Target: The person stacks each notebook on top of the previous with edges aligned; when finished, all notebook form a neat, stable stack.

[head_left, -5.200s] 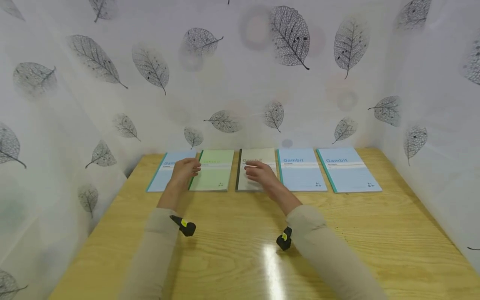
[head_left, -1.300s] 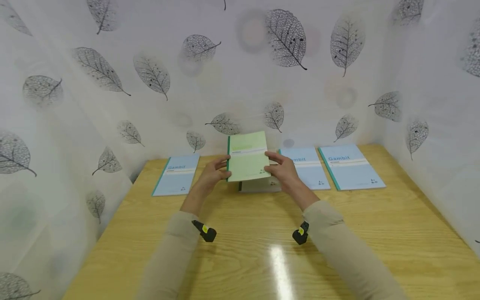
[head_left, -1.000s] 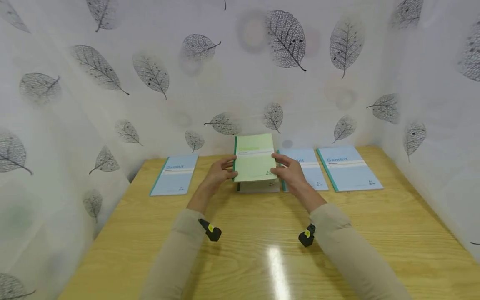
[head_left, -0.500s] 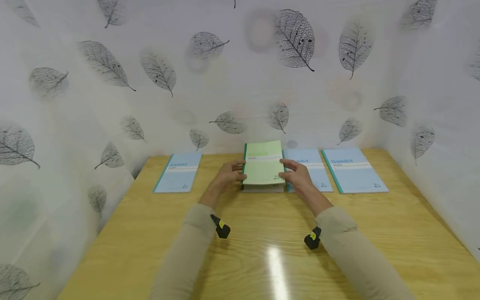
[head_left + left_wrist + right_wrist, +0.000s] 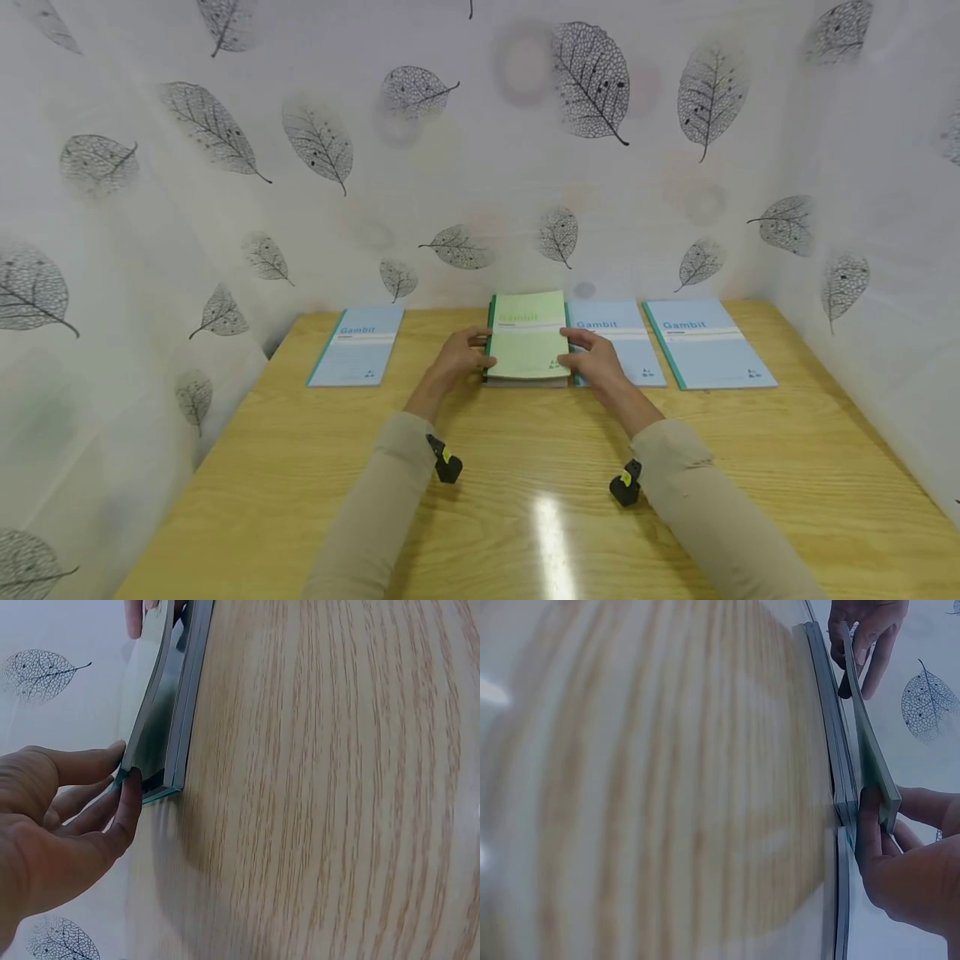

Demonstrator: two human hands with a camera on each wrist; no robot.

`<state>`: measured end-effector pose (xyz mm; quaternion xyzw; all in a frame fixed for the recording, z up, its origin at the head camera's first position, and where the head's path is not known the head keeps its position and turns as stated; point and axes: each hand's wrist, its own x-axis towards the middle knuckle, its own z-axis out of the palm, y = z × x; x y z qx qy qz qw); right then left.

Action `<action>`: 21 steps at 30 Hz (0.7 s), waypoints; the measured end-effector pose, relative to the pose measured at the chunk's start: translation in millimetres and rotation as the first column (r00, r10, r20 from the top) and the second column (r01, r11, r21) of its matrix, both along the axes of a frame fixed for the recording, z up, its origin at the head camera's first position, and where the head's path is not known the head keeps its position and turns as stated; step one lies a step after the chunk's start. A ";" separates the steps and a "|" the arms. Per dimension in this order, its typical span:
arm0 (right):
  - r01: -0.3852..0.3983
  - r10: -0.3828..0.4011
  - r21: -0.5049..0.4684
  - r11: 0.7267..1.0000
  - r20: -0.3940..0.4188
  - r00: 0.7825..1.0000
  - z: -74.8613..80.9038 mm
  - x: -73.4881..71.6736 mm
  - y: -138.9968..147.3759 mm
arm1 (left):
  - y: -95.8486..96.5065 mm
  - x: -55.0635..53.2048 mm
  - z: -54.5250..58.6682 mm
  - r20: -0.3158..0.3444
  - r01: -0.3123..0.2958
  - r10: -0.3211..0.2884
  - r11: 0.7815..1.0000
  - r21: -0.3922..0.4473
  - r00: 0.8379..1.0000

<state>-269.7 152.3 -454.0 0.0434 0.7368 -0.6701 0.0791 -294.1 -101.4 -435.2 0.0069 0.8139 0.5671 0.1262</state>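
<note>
A green Gambit notebook (image 5: pixel 527 348) hangs level between both hands, directly above a grey notebook (image 5: pixel 527 383) that shows as a thin strip below its near edge. My left hand (image 5: pixel 456 358) pinches the green-taped spine side, thumb on top. On the opposite edge, my right hand (image 5: pixel 597 358) grips with thumb and fingers. The left wrist view shows a gap between the raised notebook (image 5: pixel 147 690) and the notebook edges (image 5: pixel 185 705) under it. From the right wrist, the held notebook (image 5: pixel 875 754) also stands clear of the layers beneath. Most of the grey cover is hidden.
One blue notebook (image 5: pixel 354 358) lies at the left end of the row. To the right lie another blue notebook (image 5: pixel 626 354), close beside the right hand, and a third blue notebook (image 5: pixel 720 354). A leaf-printed curtain (image 5: pixel 480 167) borders the wooden table (image 5: pixel 510 517).
The green notebook has been picked up from its place beside the left blue one, carried right over the grey notebook, and lowered. Both hands now hold it, where earlier they held nothing.
</note>
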 end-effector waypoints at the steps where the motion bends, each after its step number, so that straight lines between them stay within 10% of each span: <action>1: 0.000 0.000 0.005 1.000 0.002 1.000 -0.2 0.0 0.1 | 0.4 0.7 0.3 -0.004 -0.004 0.004 1.000 -0.010 1.000; 21: -0.024 0.030 0.133 0.991 -0.041 0.999 -2.6 -1.3 -4.0 | 1.0 9.0 -4.6 -0.086 -0.026 0.019 0.996 -0.084 0.996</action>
